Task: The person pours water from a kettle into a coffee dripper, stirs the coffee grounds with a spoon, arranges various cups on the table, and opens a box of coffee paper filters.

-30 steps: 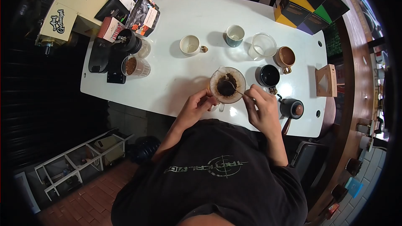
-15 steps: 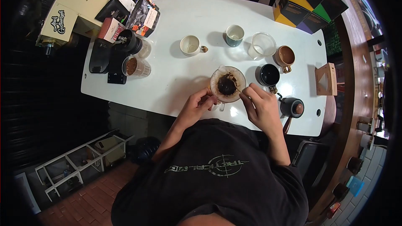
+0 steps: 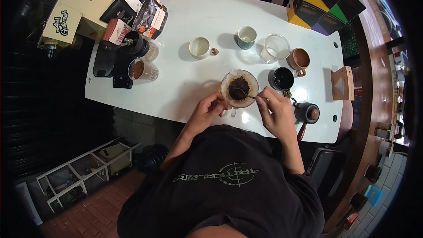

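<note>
In front of me a coffee dripper lined with a paper filter holds dark, wet coffee grounds. My left hand is closed at its lower left side, fingers pinched on the dripper's edge. A thin metal spoon reaches over the right of the rim, its bowl in the grounds. My right hand grips the spoon's handle between thumb and fingers. Whatever stands under the dripper is mostly hidden; a clear glass handle shows below it.
Beyond the dripper stand a cream cup, a blue-grey cup, a clear cup, a brown cup and a black cup. A dark kettle is right of my right hand. A cup of brown grounds stands left.
The spoon has shifted within the grounds, and its bowl and shaft show more plainly. My right hand has moved very slightly right; my left hand stays in place.
</note>
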Demonstrator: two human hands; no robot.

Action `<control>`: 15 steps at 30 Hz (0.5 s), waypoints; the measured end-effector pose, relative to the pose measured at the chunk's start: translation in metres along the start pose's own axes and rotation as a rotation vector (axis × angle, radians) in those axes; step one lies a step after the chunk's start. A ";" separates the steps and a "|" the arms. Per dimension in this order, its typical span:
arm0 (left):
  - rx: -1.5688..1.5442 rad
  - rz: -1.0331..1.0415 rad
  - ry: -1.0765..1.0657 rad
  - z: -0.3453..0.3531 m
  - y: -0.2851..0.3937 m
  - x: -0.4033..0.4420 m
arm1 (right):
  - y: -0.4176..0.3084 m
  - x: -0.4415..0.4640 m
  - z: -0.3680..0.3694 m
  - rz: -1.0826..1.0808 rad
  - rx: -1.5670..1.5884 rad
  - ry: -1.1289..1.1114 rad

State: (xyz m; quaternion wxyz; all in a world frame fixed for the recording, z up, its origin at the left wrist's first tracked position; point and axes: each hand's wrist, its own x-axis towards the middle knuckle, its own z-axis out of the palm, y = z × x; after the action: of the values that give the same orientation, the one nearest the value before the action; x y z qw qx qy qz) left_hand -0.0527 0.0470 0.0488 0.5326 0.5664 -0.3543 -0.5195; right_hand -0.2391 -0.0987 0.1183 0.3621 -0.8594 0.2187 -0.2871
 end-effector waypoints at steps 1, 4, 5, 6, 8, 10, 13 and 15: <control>-0.011 -0.014 0.006 0.001 0.002 0.000 | 0.000 0.000 0.002 0.001 0.000 0.002; -0.015 -0.018 0.017 0.001 0.004 0.000 | 0.001 0.000 0.006 -0.021 -0.124 0.091; -0.013 -0.010 0.016 0.001 0.004 -0.001 | 0.001 0.000 0.004 -0.028 -0.158 0.131; -0.013 -0.011 0.014 0.000 0.003 -0.001 | 0.000 -0.001 0.002 -0.035 -0.193 0.172; -0.022 -0.022 0.004 -0.001 0.001 -0.001 | 0.000 0.001 0.002 -0.051 -0.223 0.179; -0.019 -0.028 0.004 0.000 0.004 -0.001 | 0.001 0.003 0.005 -0.096 -0.199 0.090; -0.005 -0.028 0.010 -0.001 0.004 -0.001 | -0.004 0.000 0.004 -0.050 -0.094 0.043; 0.003 -0.029 0.011 -0.002 0.001 -0.002 | -0.009 -0.001 0.000 -0.023 -0.033 0.089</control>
State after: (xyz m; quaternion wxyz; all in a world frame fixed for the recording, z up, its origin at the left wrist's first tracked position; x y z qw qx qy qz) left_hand -0.0516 0.0495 0.0500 0.5261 0.5751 -0.3440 -0.5236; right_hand -0.2384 -0.0921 0.1245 0.3346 -0.8540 0.2296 -0.3257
